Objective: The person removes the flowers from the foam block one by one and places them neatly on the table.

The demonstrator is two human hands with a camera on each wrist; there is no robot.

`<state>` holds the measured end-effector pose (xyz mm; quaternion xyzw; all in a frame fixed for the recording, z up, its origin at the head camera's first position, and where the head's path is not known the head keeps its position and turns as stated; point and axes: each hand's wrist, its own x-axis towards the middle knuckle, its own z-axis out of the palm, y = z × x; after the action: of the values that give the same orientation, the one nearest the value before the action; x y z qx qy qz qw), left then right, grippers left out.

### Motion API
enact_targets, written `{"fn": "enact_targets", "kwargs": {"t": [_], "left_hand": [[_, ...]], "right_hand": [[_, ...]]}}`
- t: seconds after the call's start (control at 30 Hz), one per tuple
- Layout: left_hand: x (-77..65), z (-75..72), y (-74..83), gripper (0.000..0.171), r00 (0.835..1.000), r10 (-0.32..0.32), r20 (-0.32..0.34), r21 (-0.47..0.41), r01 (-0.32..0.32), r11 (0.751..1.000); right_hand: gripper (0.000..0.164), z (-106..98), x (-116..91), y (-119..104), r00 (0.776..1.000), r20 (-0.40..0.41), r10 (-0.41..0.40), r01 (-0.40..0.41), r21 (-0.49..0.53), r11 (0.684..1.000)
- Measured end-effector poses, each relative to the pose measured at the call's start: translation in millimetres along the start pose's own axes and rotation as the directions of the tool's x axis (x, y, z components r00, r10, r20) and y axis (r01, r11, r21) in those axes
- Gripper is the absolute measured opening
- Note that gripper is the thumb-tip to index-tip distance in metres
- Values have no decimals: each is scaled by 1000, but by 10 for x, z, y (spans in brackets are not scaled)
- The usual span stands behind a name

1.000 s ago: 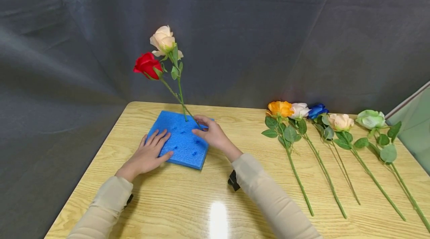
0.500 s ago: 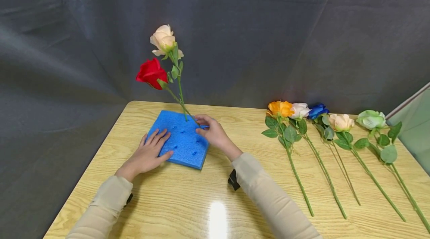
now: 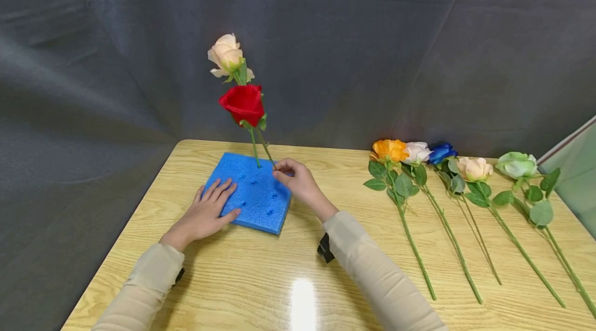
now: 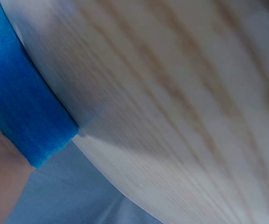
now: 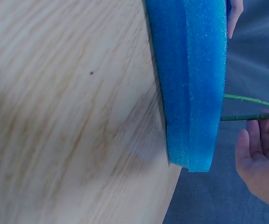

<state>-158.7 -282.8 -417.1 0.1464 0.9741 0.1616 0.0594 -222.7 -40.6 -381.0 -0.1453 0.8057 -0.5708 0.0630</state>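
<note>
Wooden table here, blue foam block sitting on it. The red rose stands near the block's far-right corner, just beside a cream rose (its bloom shows above the red one). My left hand rests on the foam, fingers spread; my right hand pinches the red rose's stem.

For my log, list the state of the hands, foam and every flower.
Blue foam: flat on the table
Cream rose: standing in the foam
Red rose: tilted, stem held
Right hand: pinching the red rose's stem
Left hand: spread on the foam
Orange flower: lying down
White flower: lying down
Blue flower: lying down
Peach flower: lying down
Green flower: lying down
</note>
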Motion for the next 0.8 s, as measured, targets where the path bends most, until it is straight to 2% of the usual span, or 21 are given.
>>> {"fn": "enact_targets", "kwargs": {"t": [0.3, 0.6, 0.8], "left_hand": [[-3, -4, -6, 74, 1000, 10, -6, -7, -10, 1000], [-4, -16, -17, 74, 1000, 13, -22, -18, -13, 1000], [-10, -27, -44, 74, 1000, 17, -23, -20, -17, 1000]], "right_hand": [[19, -96, -7, 21, 999, -27, 38, -36, 71, 997], [16, -157, 11, 73, 997, -66, 31, -26, 78, 997], [17, -183, -16, 90, 997, -56, 61, -53, 142, 988]]}}
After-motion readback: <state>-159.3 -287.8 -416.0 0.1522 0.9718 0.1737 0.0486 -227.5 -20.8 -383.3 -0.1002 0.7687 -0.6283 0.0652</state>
